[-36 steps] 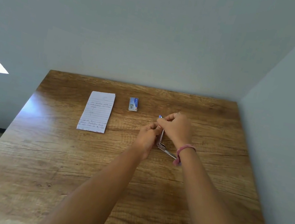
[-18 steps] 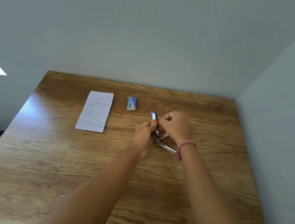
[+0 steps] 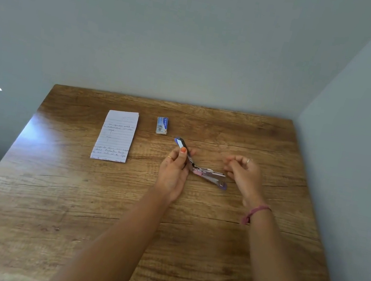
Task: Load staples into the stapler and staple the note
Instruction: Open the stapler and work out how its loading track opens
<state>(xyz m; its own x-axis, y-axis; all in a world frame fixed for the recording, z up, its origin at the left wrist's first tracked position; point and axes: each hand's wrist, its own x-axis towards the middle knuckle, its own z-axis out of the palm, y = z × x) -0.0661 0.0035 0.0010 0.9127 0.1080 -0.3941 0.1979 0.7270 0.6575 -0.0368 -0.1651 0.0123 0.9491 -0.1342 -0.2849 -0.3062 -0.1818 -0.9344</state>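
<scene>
1. Stapler [image 3: 201, 169]: lies at the centre of the wooden surface [image 3: 210, 244], hinged wide open. The blue lid is raised toward 11 o'clock; the tray and base are laid flat, their long axis toward 3–4 o'clock.
2. Left hand [image 3: 174, 170]: the raised lid is pinched between thumb and fingers [image 3: 183, 150], which are curled round it.
3. Right hand [image 3: 244, 175]: held just beside the tray's free end, at 3 o'clock from it; its fingers are loosely curled and nothing is seen to be held. Contact with the tray cannot be told.
4. Staple box [image 3: 162, 125]: set at 11 o'clock from the stapler, near the left hand but apart from it. It is judged nearer the left hand, which is occupied, so the reach probably falls to the right hand.
5. Note [image 3: 116, 135]: laid flat at 9–10 o'clock from the stapler, well apart, not yet stapled.
</scene>
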